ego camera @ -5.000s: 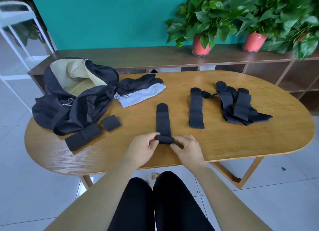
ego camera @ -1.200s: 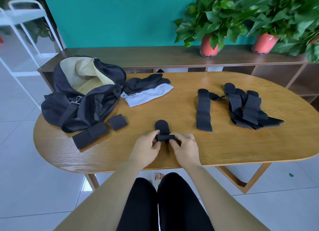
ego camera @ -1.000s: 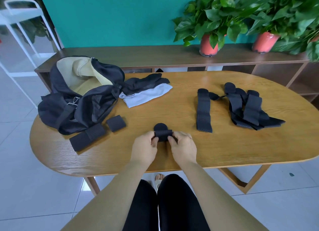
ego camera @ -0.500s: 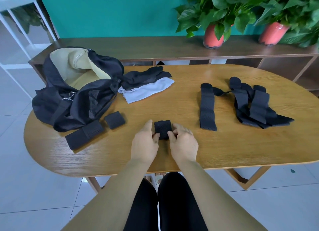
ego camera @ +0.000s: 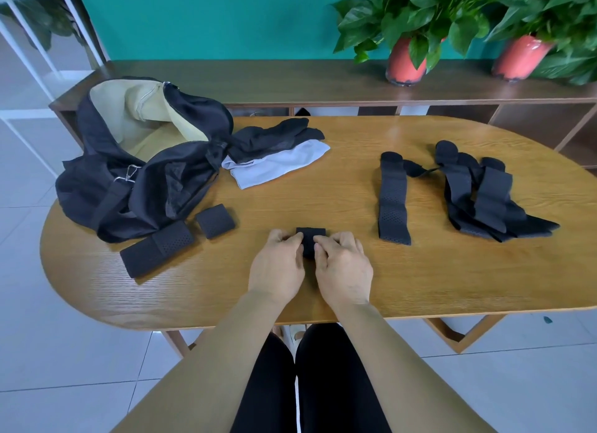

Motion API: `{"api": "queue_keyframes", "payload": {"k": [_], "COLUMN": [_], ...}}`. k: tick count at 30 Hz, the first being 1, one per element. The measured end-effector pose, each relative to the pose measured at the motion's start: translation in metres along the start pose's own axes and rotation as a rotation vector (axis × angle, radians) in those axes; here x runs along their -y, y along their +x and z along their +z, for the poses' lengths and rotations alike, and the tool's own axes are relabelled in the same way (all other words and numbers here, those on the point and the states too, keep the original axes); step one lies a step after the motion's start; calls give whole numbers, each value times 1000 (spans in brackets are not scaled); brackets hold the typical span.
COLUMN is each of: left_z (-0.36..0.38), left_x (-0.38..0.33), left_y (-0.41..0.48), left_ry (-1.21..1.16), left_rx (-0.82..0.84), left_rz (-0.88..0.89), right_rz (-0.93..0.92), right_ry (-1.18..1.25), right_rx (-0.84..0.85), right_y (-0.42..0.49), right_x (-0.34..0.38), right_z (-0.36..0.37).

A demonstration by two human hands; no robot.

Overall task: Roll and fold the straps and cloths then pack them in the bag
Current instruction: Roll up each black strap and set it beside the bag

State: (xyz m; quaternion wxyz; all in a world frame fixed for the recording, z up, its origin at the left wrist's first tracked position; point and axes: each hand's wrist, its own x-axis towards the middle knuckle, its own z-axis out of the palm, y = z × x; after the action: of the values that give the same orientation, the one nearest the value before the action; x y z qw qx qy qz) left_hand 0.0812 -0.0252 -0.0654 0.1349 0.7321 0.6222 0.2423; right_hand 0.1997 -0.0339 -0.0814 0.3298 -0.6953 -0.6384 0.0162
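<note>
Leftward, open tan-lined bag (ego camera: 145, 180); left hand (ego camera: 277, 267) and right hand (ego camera: 344, 271) tight around rolled strap (ego camera: 310, 235).

An oval wooden table (ego camera: 420, 271) is set on a floor (ego camera: 64, 368) of pale grey tiles. Behind it a dark wooden shelf (ego camera: 258, 80) is placed against a teal wall (ego camera: 210, 19); a plant (ego camera: 416, 9) and a second plant (ego camera: 549, 9) are stood on it. A white rack (ego camera: 19, 44) is seen far left

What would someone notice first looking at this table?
The left hand and right hand pinch a rolled black strap near the table's front edge. An open black bag with tan lining slumps at the far left, and a heap of loose straps lies at the right. Potted plants stand on the shelf behind.
</note>
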Motion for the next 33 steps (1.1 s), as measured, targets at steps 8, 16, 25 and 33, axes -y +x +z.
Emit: {"api": "queue_keyframes", "payload": {"k": [8, 16, 25, 33], "left_z": [-4, -31, -71, -98], "left_x": [2, 43, 101, 135], "left_y": [2, -23, -74, -95], "left_ry": [27, 268, 397, 453], "left_rx": [52, -36, -285, -286], "left_rz": [11, 70, 121, 34], "right_rz": [-25, -132, -247, -376], "right_ry": [3, 32, 64, 73], "right_rx": [80, 226, 366, 463], "right_y": [0, -11, -31, -41], "right_x": [1, 34, 90, 133], "right_z": [-3, 4, 16, 32]}}
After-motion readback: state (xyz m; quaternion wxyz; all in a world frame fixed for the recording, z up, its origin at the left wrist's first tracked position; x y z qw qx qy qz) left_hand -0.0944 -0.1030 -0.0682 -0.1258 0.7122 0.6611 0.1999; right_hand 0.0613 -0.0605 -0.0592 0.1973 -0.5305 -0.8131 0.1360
